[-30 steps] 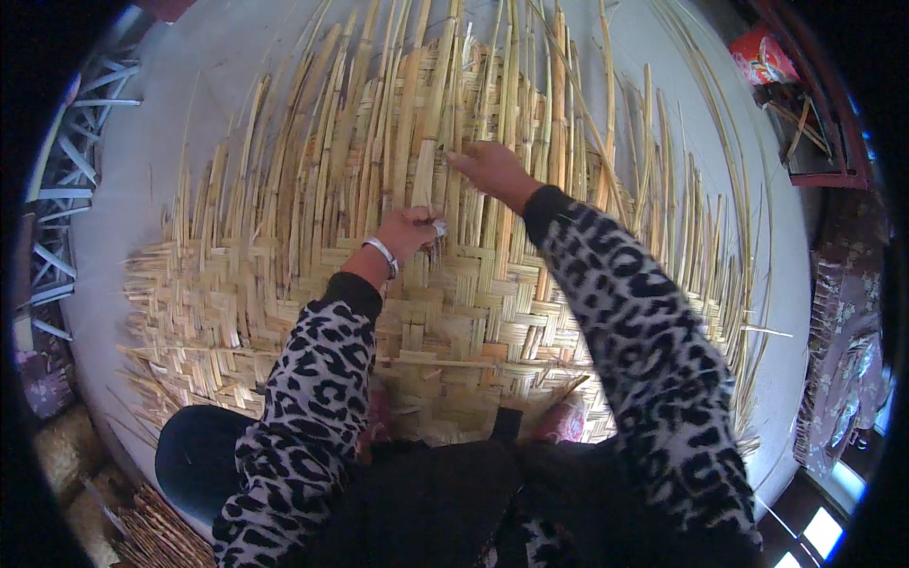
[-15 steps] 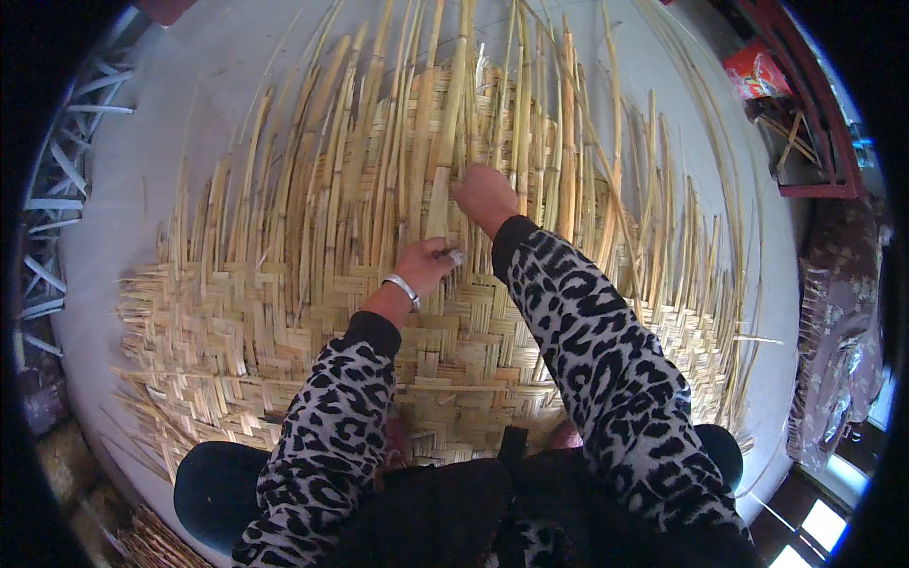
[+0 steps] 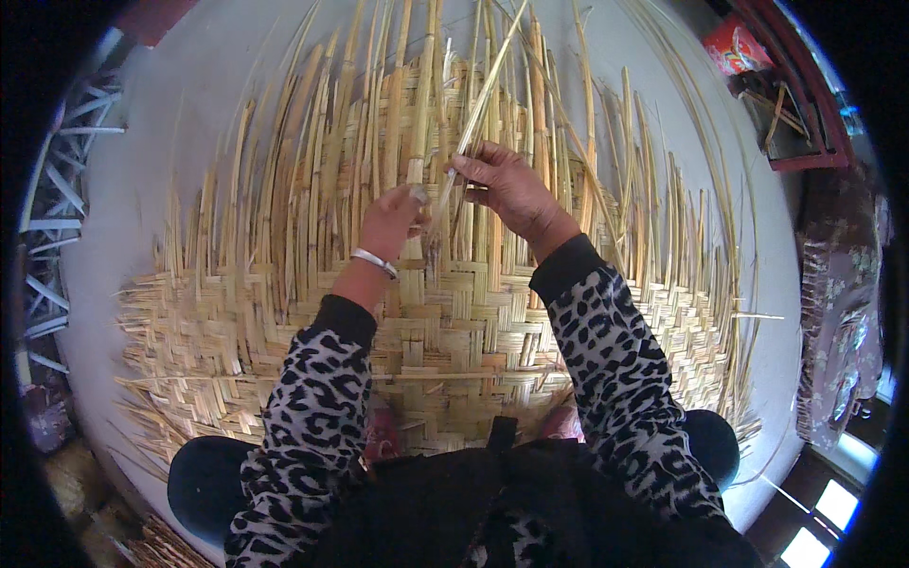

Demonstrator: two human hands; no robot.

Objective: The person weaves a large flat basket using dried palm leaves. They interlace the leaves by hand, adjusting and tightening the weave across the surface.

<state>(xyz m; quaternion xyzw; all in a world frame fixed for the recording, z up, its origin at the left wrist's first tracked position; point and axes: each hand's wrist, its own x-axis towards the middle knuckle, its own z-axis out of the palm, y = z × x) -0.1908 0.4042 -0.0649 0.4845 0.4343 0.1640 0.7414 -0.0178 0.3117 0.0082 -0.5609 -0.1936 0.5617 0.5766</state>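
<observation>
Mat point(image 3: 454, 331): nearest the body, its woven part spreads from the shoes point(image 3: 383, 431) toward 12 o'clock; any pressing is best done flat here, so that the plaited bands do not slip apart.
Left hand point(image 3: 386, 225): at about 11 o'clock from the mat's middle, just above the weave, fingers curled in with little gap; whether they have hold of anything I cannot tell (the pale patch at the fingertips could be a wrap or a strip's end). This hand seems well placed to steady the neighbouring stalks, which would make the work easier.
Right hand point(image 3: 509, 187): at about 1 o'clock from the mat's middle, thumb and fingers pinched closed on one strip; a light, firm pinch should serve, since a hard squeeze could split the cane.
Strip point(image 3: 483, 99): gripped along its length, it runs from the fingertips away toward 1 o'clock, over other stalks; below the pinch a blurred, pale end seems to hang toward 7 o'clock, between the two hands. I would guide that end close to the weave and turn the long part gently, lest it kink or catch.
Loose stalks point(image 3: 393, 123): beyond both hands, they fan from 10 to 2 o'clock, unwoven at their far ends; parting them neatly should avoid tangles.
Floor point(image 3: 222, 62): pale, past the stalk tips.
</observation>
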